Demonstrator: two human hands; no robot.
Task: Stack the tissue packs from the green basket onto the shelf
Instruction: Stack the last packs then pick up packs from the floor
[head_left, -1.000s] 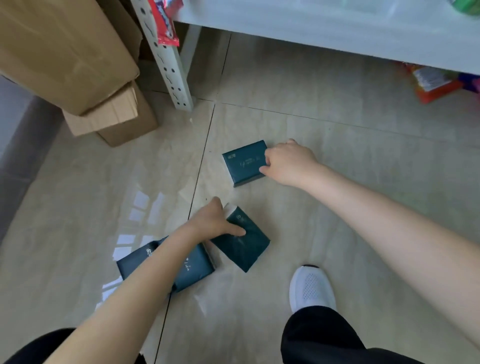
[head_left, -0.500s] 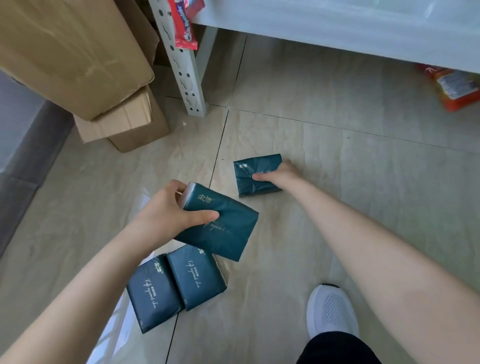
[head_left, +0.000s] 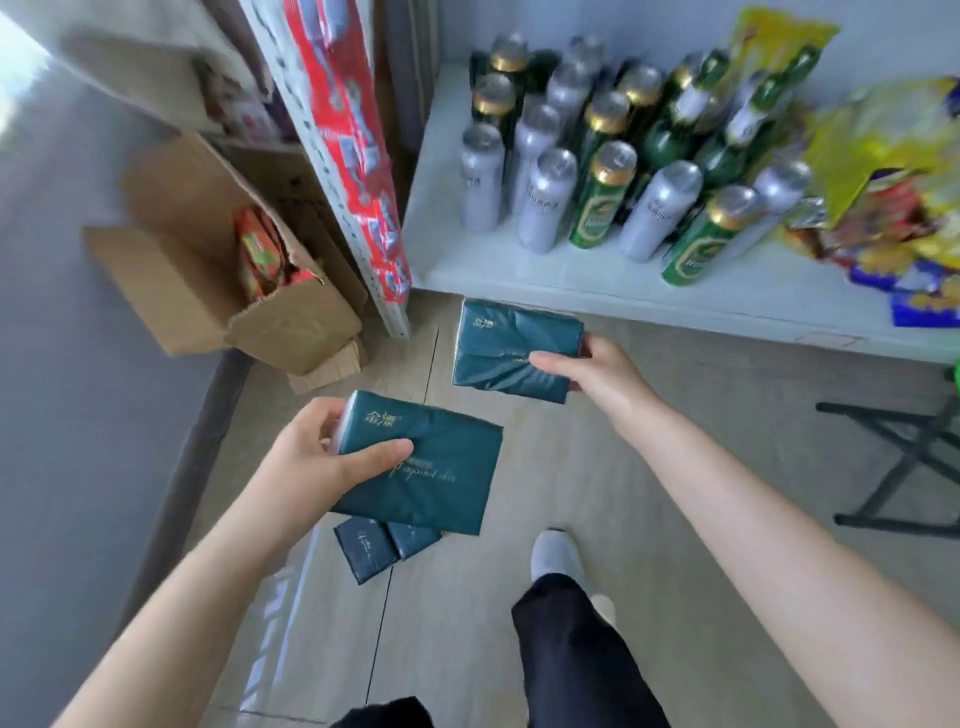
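My left hand (head_left: 322, 462) grips a dark green tissue pack (head_left: 431, 467) by its left end, held above the floor. My right hand (head_left: 587, 371) holds a second dark green tissue pack (head_left: 504, 348) by its right end, just in front of the white shelf (head_left: 597, 291). Two more tissue packs (head_left: 384, 548) lie side by side on the tiled floor, partly hidden under the left-hand pack. A sliver of green (head_left: 955, 374) shows at the right edge; I cannot tell if it is the basket.
Several cans and bottles (head_left: 613, 171) stand on the shelf, with snack bags (head_left: 883, 171) to their right. An open cardboard box (head_left: 218, 270) sits at the left beside the perforated shelf post (head_left: 358, 208). A black folding stand (head_left: 904, 457) is at right. My shoe (head_left: 556, 556) is near the floor packs.
Both hands have lifted their packs off the floor and up toward the shelf. My head has tilted up, bringing the shelf's cans and snacks into view.
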